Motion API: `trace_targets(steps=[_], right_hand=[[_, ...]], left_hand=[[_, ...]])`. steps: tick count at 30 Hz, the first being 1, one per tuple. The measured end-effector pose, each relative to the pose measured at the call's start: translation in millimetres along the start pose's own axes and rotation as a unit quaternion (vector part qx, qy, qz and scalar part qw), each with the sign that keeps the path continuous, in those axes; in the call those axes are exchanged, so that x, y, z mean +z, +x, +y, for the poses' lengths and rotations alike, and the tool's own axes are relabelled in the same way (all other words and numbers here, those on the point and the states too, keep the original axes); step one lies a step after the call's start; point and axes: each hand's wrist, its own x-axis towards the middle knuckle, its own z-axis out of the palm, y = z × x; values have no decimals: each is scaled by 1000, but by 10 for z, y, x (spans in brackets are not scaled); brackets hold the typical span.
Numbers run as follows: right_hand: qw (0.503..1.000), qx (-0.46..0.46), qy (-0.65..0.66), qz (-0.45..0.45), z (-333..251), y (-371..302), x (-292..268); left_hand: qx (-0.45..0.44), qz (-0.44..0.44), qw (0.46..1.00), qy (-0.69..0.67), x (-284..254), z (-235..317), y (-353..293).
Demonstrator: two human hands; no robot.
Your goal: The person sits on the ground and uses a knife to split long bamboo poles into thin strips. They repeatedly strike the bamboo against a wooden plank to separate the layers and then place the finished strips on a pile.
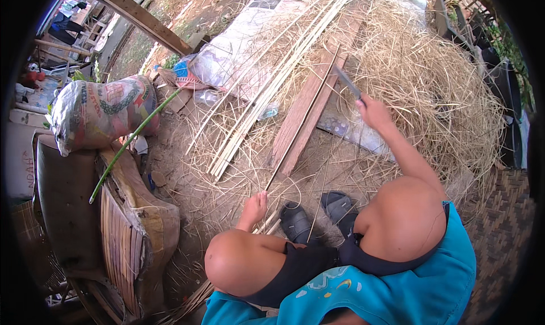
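My left hand is closed round the near end of a long, thin, dark bamboo strip, low in front of my left knee. From there the strip runs forward along a brown wooden board that lies sloping away from me. In my right hand, out past my right knee, is a knife. Its blade points forward and left, just right of the strip's far part; whether it touches the board cannot be made out. Left of the board lies a bundle of long pale split strips.
A large heap of straw-like shavings spreads to the right. On the left, a stuffed sack rests on a worn seat, with a green stalk leaning across. Sandals are on my feet. A woven mat lies right.
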Motion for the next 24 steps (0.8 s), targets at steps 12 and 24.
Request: trace_targets(steps=[12, 24], right_hand=[[962, -258, -21, -86, -550, -839, 636], [1000, -16, 27, 0, 106, 210, 23]], left_hand=[[-19, -39, 999, -15, 26, -27, -121], [-149, -37, 987, -35, 144, -858, -905]])
